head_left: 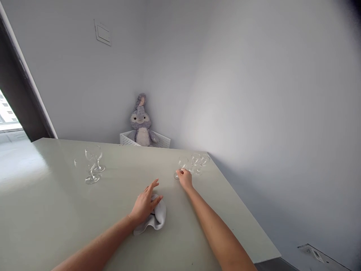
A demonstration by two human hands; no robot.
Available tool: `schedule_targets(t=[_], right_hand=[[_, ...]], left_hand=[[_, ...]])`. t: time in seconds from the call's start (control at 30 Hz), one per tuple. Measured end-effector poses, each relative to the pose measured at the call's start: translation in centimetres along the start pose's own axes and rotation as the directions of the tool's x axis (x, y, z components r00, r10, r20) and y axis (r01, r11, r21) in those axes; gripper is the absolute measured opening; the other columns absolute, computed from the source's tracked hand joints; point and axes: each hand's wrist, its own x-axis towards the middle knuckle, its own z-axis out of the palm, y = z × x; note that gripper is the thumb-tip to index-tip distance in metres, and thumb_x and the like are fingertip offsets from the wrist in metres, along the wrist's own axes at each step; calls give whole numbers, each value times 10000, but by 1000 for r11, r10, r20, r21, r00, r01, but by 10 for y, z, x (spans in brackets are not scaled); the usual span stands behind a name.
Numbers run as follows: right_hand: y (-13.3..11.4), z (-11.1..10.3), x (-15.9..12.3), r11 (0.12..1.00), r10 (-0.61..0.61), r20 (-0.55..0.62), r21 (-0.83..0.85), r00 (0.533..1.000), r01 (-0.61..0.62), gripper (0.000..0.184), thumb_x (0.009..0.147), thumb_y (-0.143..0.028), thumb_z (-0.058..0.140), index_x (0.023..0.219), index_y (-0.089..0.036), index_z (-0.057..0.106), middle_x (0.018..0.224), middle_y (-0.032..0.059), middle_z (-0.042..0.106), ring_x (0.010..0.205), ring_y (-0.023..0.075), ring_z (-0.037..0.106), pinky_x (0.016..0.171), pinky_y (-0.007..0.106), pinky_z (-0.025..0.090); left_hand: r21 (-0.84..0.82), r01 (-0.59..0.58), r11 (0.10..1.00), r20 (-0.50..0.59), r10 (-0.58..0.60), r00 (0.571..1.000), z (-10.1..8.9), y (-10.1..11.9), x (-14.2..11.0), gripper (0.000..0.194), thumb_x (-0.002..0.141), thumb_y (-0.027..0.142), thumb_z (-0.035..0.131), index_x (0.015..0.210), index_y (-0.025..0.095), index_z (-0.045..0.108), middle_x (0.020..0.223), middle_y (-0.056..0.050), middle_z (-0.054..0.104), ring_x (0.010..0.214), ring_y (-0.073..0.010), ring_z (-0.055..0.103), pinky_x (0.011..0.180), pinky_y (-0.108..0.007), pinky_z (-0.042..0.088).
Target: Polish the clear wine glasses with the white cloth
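On the right of the table, my right hand (185,178) is closed around the stem of a small stemmed glass (183,162), whose foot is at the tabletop. Two more stemmed glasses (204,161) stand just beyond it, close together. My left hand (145,203) is over a crumpled light grey cloth (160,215), its fingers stretched out and spread; whether the palm touches the cloth is hidden. At the left, several clear stemmed glasses (92,178) form a loose group, partly overlapping in view.
The pale, glossy table (118,203) ends at a wall on the right. Behind its far edge, a grey plush toy (142,130) sits in a white perforated basket (165,141). A switch plate (102,34) is on the wall; a socket (317,256) is low at right.
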Motion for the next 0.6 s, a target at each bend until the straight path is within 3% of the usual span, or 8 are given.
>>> schedule_targets(t=[0.27, 0.43, 0.53, 0.6], right_hand=[[11, -1, 34, 996, 76, -106, -40, 992, -80, 322, 711, -354, 476, 909, -153, 629, 811, 71, 654, 696, 172, 577, 582, 242, 369], [12, -2, 30, 995, 92, -138, -24, 986, -96, 323, 691, -333, 490, 951, -167, 588, 761, 39, 625, 663, 163, 560, 570, 234, 362], [13, -1, 12, 993, 116, -179, -1, 977, -119, 386, 721, -374, 455, 1038, -163, 516, 793, 48, 598, 649, 164, 544, 562, 241, 366], [10, 1, -6, 994, 109, -171, 15, 979, -108, 370, 752, -410, 410, 1007, -161, 510, 813, 59, 586, 657, 162, 534, 563, 243, 369]], left_hand=[[1, -23, 1000, -12, 23, 1000, -1, -2, 0, 530, 773, 396, 510, 1280, 353, 363, 1204, -22, 543, 1057, -220, 518, 889, -377, 380], [-38, -23, 999, -42, 21, 999, -1, 1, 0, 503, 765, 370, 526, 1252, 341, 404, 1173, -23, 562, 1001, -214, 539, 869, -374, 394], [-78, -25, 997, -137, 14, 990, -4, 3, 1, 455, 771, 347, 522, 1217, 322, 433, 1163, -30, 563, 975, -210, 544, 845, -375, 411], [-96, -83, 992, -278, 53, 959, -10, 5, 5, 396, 778, 326, 515, 1168, 286, 462, 1129, -41, 572, 971, -202, 540, 841, -369, 417]])
